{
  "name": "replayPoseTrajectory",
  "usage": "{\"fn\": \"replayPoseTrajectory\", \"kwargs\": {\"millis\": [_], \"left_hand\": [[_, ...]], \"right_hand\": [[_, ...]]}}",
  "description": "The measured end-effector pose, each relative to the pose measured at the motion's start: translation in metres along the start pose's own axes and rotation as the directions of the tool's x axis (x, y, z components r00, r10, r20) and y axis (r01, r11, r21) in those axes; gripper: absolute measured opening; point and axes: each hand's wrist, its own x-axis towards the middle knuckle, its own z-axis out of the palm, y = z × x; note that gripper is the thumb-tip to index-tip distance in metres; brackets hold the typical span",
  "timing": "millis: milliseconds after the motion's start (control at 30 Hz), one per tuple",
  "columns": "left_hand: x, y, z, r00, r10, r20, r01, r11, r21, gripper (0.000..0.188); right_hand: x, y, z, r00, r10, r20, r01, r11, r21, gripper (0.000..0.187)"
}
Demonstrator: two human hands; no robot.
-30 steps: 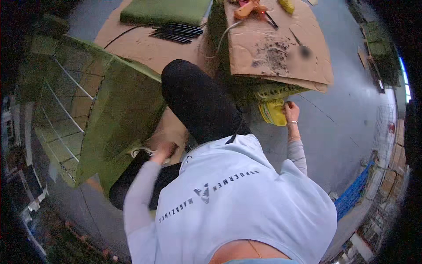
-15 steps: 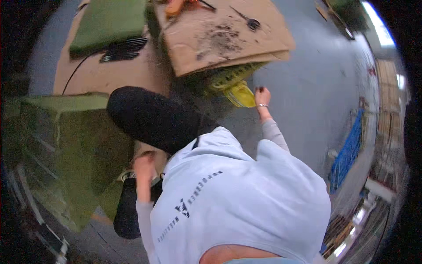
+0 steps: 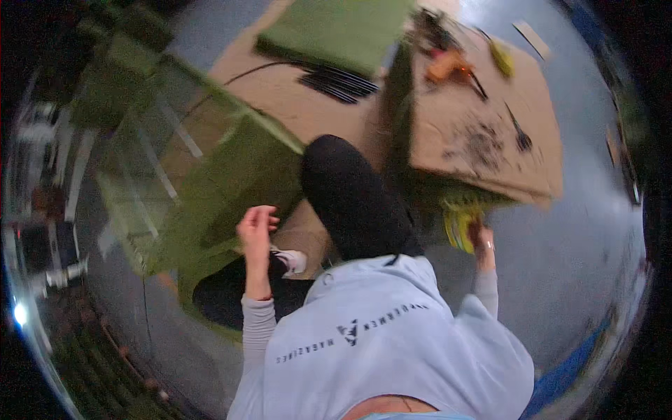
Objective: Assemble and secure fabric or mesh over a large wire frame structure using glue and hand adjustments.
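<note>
My left hand (image 3: 257, 225) hangs above my bent leg beside a large green fabric-covered piece (image 3: 231, 164), its fingers loosely parted and nothing visible in them. My right hand (image 3: 480, 234) is low at the right, closed at the edge of a yellow bag-like thing (image 3: 458, 229). That yellow thing sticks out from under a cardboard-topped stand (image 3: 448, 129); motion blur hides its exact kind. On the cardboard are a scatter of small dark bits (image 3: 483, 145), a dark-handled slim tool (image 3: 521, 138) and an orange tool (image 3: 448, 66).
Beyond my knee, a green padded panel (image 3: 329, 31) lies on a cardboard sheet (image 3: 262, 84), with a bundle of black strips (image 3: 338, 82) by its edge. Another yellow object (image 3: 501, 59) is at the stand's far side. Grey floor (image 3: 539, 245) extends to the right.
The view has swung left, so everything sits farther right. My left hand has risen from beside my shoe with its fingers parting. My right hand stays by the yellow thing.
</note>
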Motion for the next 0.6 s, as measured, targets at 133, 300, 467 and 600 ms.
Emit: {"fn": "replayPoseTrajectory", "kwargs": {"millis": [133, 300, 467, 600], "left_hand": [[-0.014, 0.016, -0.008, 0.998, 0.057, -0.040, -0.057, 0.998, 0.018, 0.018], [-0.002, 0.007, -0.025, 0.995, 0.083, -0.046, -0.085, 0.995, -0.043, 0.021], [-0.001, 0.001, -0.023, 0.996, 0.091, -0.025, -0.092, 0.994, -0.061, 0.022], [0.004, 0.019, -0.015, 0.993, 0.117, -0.003, -0.117, 0.991, -0.071, 0.022]], "right_hand": [[-0.009, -0.017, 0.016, 0.999, 0.047, 0.010, -0.048, 0.986, 0.157, 0.036], [0.052, 0.012, -0.021, 0.989, 0.087, 0.117, -0.112, 0.966, 0.232, 0.017], [0.012, -0.018, 0.008, 0.982, 0.044, 0.182, -0.108, 0.926, 0.361, 0.017], [-0.003, -0.018, -0.001, 0.986, 0.070, 0.154, -0.139, 0.856, 0.498, 0.027]]}}
